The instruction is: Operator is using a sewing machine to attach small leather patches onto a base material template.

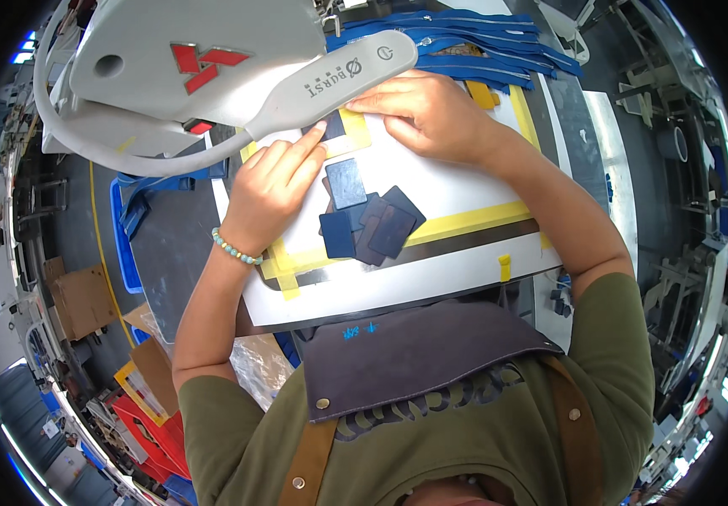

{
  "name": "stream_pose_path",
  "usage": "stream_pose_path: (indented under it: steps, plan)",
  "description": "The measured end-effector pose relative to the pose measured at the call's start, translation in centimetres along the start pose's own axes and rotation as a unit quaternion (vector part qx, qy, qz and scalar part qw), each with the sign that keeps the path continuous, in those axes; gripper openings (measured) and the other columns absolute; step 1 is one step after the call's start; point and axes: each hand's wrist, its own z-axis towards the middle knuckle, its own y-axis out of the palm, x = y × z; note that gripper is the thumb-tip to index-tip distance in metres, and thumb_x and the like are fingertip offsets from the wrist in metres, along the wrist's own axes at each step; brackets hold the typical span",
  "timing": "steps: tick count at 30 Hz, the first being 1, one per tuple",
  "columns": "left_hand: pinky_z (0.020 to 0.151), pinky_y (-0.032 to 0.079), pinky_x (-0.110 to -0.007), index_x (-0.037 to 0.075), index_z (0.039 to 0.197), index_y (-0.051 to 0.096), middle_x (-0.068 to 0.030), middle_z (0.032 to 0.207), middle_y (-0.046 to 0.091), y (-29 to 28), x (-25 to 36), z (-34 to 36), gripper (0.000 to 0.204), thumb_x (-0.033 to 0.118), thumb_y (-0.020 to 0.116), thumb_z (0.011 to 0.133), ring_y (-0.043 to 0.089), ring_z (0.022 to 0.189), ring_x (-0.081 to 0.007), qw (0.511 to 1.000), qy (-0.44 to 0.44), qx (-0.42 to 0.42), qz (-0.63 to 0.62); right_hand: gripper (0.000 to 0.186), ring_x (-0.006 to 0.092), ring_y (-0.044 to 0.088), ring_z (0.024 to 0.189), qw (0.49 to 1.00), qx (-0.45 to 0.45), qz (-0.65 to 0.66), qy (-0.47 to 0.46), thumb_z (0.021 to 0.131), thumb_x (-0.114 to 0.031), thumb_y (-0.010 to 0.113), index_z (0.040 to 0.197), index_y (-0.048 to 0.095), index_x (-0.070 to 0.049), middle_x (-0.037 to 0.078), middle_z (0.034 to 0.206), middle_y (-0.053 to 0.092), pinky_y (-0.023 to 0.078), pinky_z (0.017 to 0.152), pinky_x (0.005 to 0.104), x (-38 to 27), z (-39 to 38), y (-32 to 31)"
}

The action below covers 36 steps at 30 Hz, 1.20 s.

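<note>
My left hand, with a bead bracelet at the wrist, reaches up with extended fingers, its index fingertip on a small dark patch in a yellow-edged rectangle. My right hand lies at that rectangle's upper right, index finger stretched leftward, thumb bent lower, fingertips partly close under a grey arm. Neither hand appears to hold anything. Below them several blue and dark square patches lie loosely overlapped on a white board edged with yellow tape.
A grey machine head with a red emblem and hose fills the upper left. Blue zipper strips lie behind my right hand. A blue bin stands left of the table, with cardboard boxes and a red crate beyond.
</note>
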Motion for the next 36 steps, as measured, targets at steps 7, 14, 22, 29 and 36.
stream_pose_path:
  steps: [7, 14, 22, 29, 36]
  plan:
    - [0.083, 0.06, -0.035, 0.003, 0.12, 0.075, -0.0083, 0.127, 0.077, 1.2, -0.4, 0.1, 0.032, -0.001, 0.071, 0.089, 0.074, 0.096, -0.0246, 0.988, -0.058, 0.087, -0.109, 0.04, 0.0309, 0.069, 0.11, 1.0, -0.015, -0.013, 0.014, 0.091, -0.005, 0.064, 0.13, 0.074, -0.008, 0.01, 0.122, 0.076, 0.057, 0.098, 0.0431, -1.0, 0.3, 0.5]
    - [0.107, 0.056, -0.043, 0.009, 0.153, 0.059, -0.0156, 0.143, 0.068, 1.7, 0.0, 0.6, 0.054, -0.002, 0.057, 0.1, 0.067, 0.128, -0.0355, 0.954, -0.139, 0.051, -0.26, 0.036, 0.0301, 0.07, 0.109, 0.999, 0.039, 0.015, 0.005, 0.092, -0.008, 0.072, 0.127, 0.074, -0.008, 0.012, 0.121, 0.074, 0.056, 0.093, 0.0374, -0.9, 0.8, -0.6]
    - [0.108, 0.055, -0.042, 0.008, 0.148, 0.063, -0.0154, 0.143, 0.068, 1.5, 0.3, 0.9, 0.05, 0.0, 0.062, 0.098, 0.068, 0.127, -0.034, 0.965, -0.122, 0.013, -0.232, 0.025, 0.0297, 0.067, 0.098, 0.985, 0.101, -0.14, 0.026, 0.094, -0.016, 0.076, 0.116, 0.075, -0.006, 0.012, 0.105, 0.072, 0.053, 0.085, 0.0412, 2.2, 0.7, -2.7]
    - [0.108, 0.054, -0.045, 0.005, 0.146, 0.064, -0.0174, 0.143, 0.068, 1.8, 0.5, 0.8, 0.05, 0.003, 0.067, 0.096, 0.067, 0.126, -0.0367, 0.966, -0.122, 0.03, -0.226, 0.013, 0.022, 0.064, 0.097, 0.972, 0.073, -0.223, -0.01, 0.09, -0.021, 0.079, 0.097, 0.079, -0.011, 0.002, 0.099, 0.066, 0.05, 0.083, 0.0389, 3.1, 0.1, -0.4]
    - [0.109, 0.053, -0.044, 0.004, 0.147, 0.063, -0.0176, 0.144, 0.067, 1.5, 0.5, 0.9, 0.053, 0.002, 0.068, 0.095, 0.067, 0.126, -0.0362, 0.967, -0.123, 0.031, -0.22, 0.007, 0.02, 0.064, 0.096, 0.958, 0.069, -0.274, -0.057, 0.087, -0.017, 0.078, 0.089, 0.075, -0.011, 0.0, 0.095, 0.065, 0.049, 0.082, 0.0361, 2.9, 0.5, -0.1]
